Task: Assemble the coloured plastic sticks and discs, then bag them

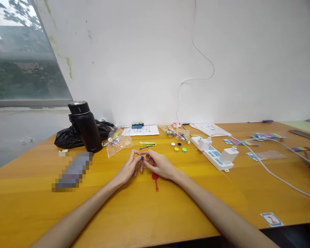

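Note:
My left hand (130,165) and my right hand (158,164) meet over the middle of the yellow wooden table (119,206), fingers pinched together on a small blue piece (142,157) between them. A red spoon-shaped plastic part (155,179) lies on the table just under my right hand. Beyond the hands lie thin yellow-green and blue sticks (147,145) and a few small coloured discs (179,147).
A black flask (85,126) stands at the left in front of a black bag (67,137). Clear bags of small parts (117,141), a paper sheet (141,130), a white power strip (214,155) with chargers and a cable, and coloured cards (270,135) lie around.

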Demonstrator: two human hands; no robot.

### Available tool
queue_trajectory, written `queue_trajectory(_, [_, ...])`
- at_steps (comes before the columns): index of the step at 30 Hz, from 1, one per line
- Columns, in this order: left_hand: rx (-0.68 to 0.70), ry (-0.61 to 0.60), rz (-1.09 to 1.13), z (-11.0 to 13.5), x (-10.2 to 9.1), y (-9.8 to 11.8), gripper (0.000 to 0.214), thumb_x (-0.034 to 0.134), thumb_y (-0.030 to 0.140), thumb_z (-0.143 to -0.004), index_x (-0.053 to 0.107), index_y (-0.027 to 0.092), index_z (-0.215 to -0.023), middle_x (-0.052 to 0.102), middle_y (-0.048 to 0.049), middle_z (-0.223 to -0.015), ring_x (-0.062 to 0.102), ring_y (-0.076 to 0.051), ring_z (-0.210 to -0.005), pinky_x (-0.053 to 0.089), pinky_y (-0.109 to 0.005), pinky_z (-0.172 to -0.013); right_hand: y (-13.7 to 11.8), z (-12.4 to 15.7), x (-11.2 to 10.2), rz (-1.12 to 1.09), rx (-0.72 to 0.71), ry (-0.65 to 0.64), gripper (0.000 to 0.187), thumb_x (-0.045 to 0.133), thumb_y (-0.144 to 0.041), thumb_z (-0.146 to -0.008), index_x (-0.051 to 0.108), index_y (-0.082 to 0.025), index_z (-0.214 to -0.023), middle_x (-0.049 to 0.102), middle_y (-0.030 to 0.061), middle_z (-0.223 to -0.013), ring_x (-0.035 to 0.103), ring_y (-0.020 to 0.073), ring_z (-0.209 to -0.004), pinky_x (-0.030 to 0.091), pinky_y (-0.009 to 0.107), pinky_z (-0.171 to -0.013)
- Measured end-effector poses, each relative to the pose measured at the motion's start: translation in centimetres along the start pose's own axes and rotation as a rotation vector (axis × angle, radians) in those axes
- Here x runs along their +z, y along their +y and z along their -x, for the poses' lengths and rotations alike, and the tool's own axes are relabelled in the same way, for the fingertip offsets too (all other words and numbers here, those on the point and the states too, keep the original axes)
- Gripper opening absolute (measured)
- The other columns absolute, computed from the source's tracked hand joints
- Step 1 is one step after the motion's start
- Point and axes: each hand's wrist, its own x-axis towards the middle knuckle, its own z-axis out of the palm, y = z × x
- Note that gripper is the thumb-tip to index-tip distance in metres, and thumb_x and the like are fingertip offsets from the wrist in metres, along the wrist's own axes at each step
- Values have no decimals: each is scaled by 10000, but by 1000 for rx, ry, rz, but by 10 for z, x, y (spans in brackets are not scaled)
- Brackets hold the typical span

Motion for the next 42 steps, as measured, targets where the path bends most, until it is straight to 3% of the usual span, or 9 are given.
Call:
queue_trajectory(7, [-10, -25, -11, 3, 2, 7, 316, 328, 546, -999, 396, 237, -983, 632, 17, -715, 549, -108, -572, 372, -170, -462, -1, -4, 4, -199, 84, 52, 221, 581, -387, -942, 622, -226, -1088, 602, -8, -819, 532, 128, -703, 420, 249, -663])
queue_trajectory(13, [14, -57, 57, -3, 1, 2, 358, 312, 594, -985, 357, 240, -958, 697, -44, -871, 596, -128, -641, 342, -174, -418, 23, -16, -2, -797, 331, 518, 320, 568, -530, -905, 556, -214, -953, 598, -3, -786, 522, 119, -618, 427, 248, -585])
queue_trajectory(16, [6, -62, 31, -3, 2, 1, 361, 320, 594, -982, 364, 236, -965, 694, -42, -852, 580, -124, -626, 338, -173, -421, 36, -15, -15, -693, 380, 644, 340, 654, -521, -842, 563, -207, -935, 600, 0, -771, 540, 136, -648, 440, 260, -608])
queue_trajectory(20, [-2, -76, 10, 0, 3, 3, 351, 338, 575, -985, 389, 228, -983, 688, -47, -864, 581, -125, -654, 339, -177, -456, 42, -6, -37, -185, 341, 737, 292, 634, -455, -877, 588, -200, -1013, 627, 25, -838, 567, 167, -736, 454, 291, -688])
queue_trajectory(23, [5, -90, -13, 2, 3, 5, 340, 351, 552, -991, 418, 219, -999, 682, -50, -867, 568, -125, -660, 329, -188, -475, 48, 1, -50, 250, 303, 641, 223, 556, -369, -935, 601, -194, -1065, 649, 58, -912, 581, 202, -830, 446, 332, -782])
queue_trajectory(26, [19, -105, -48, 3, 4, 6, 337, 358, 529, -995, 457, 208, -1013, 684, -54, -871, 561, -129, -667, 326, -205, -498, 59, 8, -53, 596, 354, 367, 160, 552, -302, -936, 644, -174, -963, 665, 106, -938, 571, 267, -974, 404, 395, -879])
queue_trajectory(29, [29, -113, -70, 4, 3, 5, 337, 374, 517, -993, 494, 203, -1017, 686, -56, -878, 570, -140, -680, 333, -224, -523, 70, 12, -48, 774, 455, 138, 175, 574, -293, -931, 676, -152, -913, 684, 132, -917, 569, 297, -983, 377, 424, -879])
queue_trajectory(37, [165, -85, -353, 11, 7, 17, 189, 485, 280, -943, 583, 218, -1092, 654, -46, -949, 565, -171, -798, 426, -279, -721, 73, 14, -44, 933, 513, 116, 225, 540, -272, -935, 681, -103, -980, 683, 181, -1006, 552, 322, -1030, 337, 441, -912])
queue_trajectory(42, [271, -248, -502, 20, 12, 27, 426, 552, 115, -795, 629, 264, -1188, 577, -62, -1147, 569, -207, -962, 459, -332, -884, 70, 15, -43, 917, 502, 135, 233, 518, -241, -931, 671, -95, -1029, 676, 177, -1023, 553, 319, -1033, 334, 437, -918])
